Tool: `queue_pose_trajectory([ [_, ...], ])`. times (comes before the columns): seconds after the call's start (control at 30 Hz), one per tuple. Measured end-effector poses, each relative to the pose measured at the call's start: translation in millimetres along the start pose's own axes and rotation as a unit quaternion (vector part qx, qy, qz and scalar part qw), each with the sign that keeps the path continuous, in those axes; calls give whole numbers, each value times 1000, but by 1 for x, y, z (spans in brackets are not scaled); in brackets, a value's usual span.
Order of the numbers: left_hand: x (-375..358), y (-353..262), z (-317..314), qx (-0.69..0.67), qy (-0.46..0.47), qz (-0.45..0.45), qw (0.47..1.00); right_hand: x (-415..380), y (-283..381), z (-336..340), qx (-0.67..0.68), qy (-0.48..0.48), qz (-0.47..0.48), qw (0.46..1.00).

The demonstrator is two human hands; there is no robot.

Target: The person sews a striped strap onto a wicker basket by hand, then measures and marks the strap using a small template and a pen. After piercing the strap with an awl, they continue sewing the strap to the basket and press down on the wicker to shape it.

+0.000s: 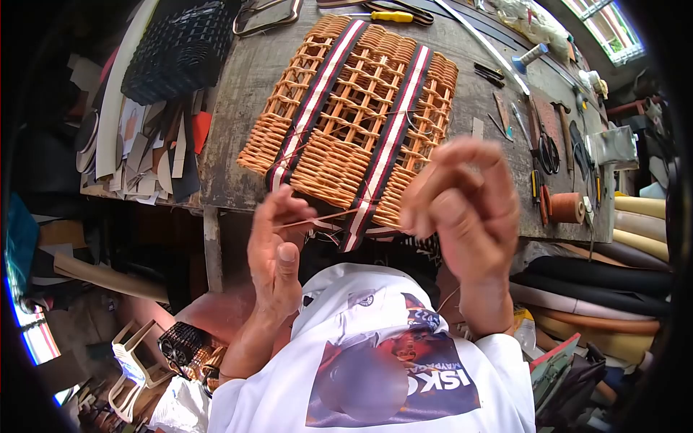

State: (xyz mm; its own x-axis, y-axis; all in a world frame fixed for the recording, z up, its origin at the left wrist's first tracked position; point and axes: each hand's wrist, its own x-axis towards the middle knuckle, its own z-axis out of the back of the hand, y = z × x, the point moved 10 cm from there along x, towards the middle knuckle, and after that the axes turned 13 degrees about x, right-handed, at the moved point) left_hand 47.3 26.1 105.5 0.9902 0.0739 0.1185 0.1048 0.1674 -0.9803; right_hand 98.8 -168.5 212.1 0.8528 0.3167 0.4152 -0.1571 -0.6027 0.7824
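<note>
A woven wicker basket [345, 94] lies on the worktable, with two dark straps striped white and red along it. The right strap [390, 148] hangs past the basket's near edge; the left strap [317, 97] ends close to my left hand. Thin brown thread [334, 215] runs across the right strap's lower end, between my hands. My left hand [273, 249] is beside it, thumb and fingers apart, the thread passing at its fingertips. My right hand [465, 209], a little blurred, is raised at the basket's near right corner, fingers pinched where the thread reaches them.
On the worktable [234, 94] are a yellow-handled screwdriver [392, 16], scissors [548, 153], a hammer [563, 119] and a brown thread spool [567, 208]. A black woven basket [177, 54] and material scraps [155, 148] lie left. Rolled material [592, 285] is stacked right.
</note>
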Motion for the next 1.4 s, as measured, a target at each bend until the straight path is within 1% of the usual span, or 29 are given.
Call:
queue_pose_trajectory([
  [0.03,7,-18,6,21,-40,-66,997,8,10,3,54,-16,0,998],
  [0.07,13,-44,16,82,-129,-137,979,14,21,6,34,-13,14,999],
  [0.1,21,-54,12,119,-118,-172,971,19,32,9,15,-11,28,999],
  [0.17,32,-72,4,193,-95,-237,947,25,50,16,38,-7,38,999],
  [0.2,37,-83,-21,263,-7,-258,930,27,57,19,45,-6,42,998],
  [0.27,40,-76,-56,276,72,-248,926,33,70,26,39,-3,53,998],
  [0.3,41,-65,-70,279,106,-245,923,37,74,38,11,-46,57,997],
  [0.37,45,-63,-74,282,63,-230,929,43,83,68,-50,-139,65,987],
  [0.4,46,-59,-75,288,60,-225,929,52,82,83,-60,-103,52,991],
  [0.43,47,-61,-75,289,50,-238,926,58,82,100,-114,-121,62,984],
  [0.5,55,-58,-71,287,52,-198,936,61,77,129,-220,-155,78,960],
  [0.53,61,-60,-70,281,53,-182,941,52,71,148,-356,-175,19,918],
  [0.57,67,-59,-68,275,54,-165,946,38,69,170,-480,-190,-43,855],
  [0.6,72,-57,-69,283,65,-170,942,21,67,192,-593,-200,-106,773],
  [0.63,75,-53,-72,296,82,-162,938,-2,68,207,-621,-209,-118,747],
  [0.67,78,-50,-70,279,74,-154,945,-28,69,220,-647,-215,-129,720],
  [0.7,79,-47,-67,262,65,-146,952,-56,66,235,-627,-224,-165,728],
  [0.73,80,-37,-65,236,65,-110,963,-85,62,246,-606,-232,-201,734],
  [0.77,79,-37,-65,242,60,-127,960,-111,61,256,-594,-258,-224,728],
  [0.8,77,-33,-62,224,44,-115,967,-134,57,263,-581,-283,-249,721],
  [0.93,73,-21,-51,180,-4,-90,979,-161,46,255,-571,-269,-211,746],
  [1.0,72,-20,-50,182,-15,-90,979,-186,76,267,-580,-346,-201,709],
  [1.03,70,-15,-51,144,-2,-66,987,-201,94,273,-584,-384,-196,688],
  [1.07,70,-15,-52,136,-6,-77,988,-222,105,283,-574,-413,-196,679],
  [1.17,69,-15,-52,136,-11,-86,987,-236,105,273,-577,-383,-227,685],
  [1.2,69,-12,-51,124,-12,-79,989,-242,94,274,-548,-376,-245,706],
  [1.23,69,-8,-51,112,-12,-72,991,-244,87,270,-549,-360,-241,715],
  [1.3,68,-9,-52,113,-13,-71,991,-251,88,263,-557,-369,-246,702],
  [1.4,68,-12,-50,101,-17,-71,992,-285,98,260,-584,-420,-251,647],
])
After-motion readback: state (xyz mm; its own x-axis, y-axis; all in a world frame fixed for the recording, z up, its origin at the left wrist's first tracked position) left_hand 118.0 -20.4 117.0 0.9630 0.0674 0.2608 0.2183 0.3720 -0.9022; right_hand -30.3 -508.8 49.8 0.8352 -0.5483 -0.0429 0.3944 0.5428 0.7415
